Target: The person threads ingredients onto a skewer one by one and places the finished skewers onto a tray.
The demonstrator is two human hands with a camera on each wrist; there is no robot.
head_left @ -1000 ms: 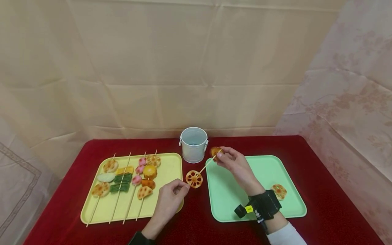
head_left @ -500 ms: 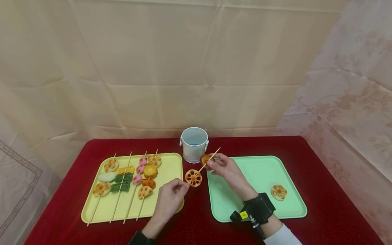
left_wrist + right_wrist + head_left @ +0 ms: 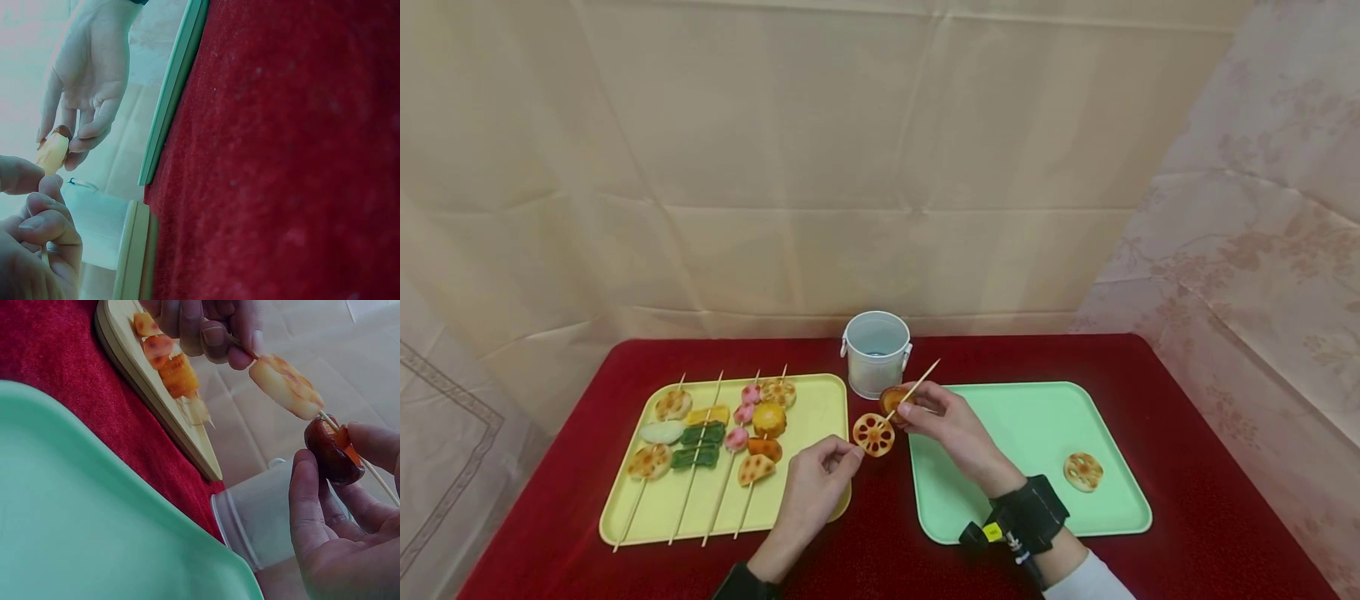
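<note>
Between my thumb and fingers, my left hand [image 3: 820, 479] pinches a thin wooden skewer [image 3: 927, 375] just below a browned lotus root slice [image 3: 874, 435] threaded on it. My right hand [image 3: 955, 432] holds a glossy brown mushroom cap [image 3: 892, 403], orange-tan on its inner side. The skewer passes through this cap, and its bare tip sticks out beyond. In the right wrist view the mushroom cap [image 3: 328, 450] sits right at the end of the lotus root slice [image 3: 284, 386]. Both hands are held up between the two trays; the lower skewer is hidden by the left hand.
On the left, a yellow tray [image 3: 814, 408] carries several loaded skewers. To the right, a green tray [image 3: 1015, 408] bears one lotus root slice [image 3: 1083, 472]. A small white metal bucket [image 3: 875, 371] stands behind the hands on the red cloth [image 3: 880, 550].
My right hand has moved left and down along the skewer, bringing the mushroom cap up to the lotus root slice. More skewer tip now shows beyond it. The left hand has stayed nearly still.
</note>
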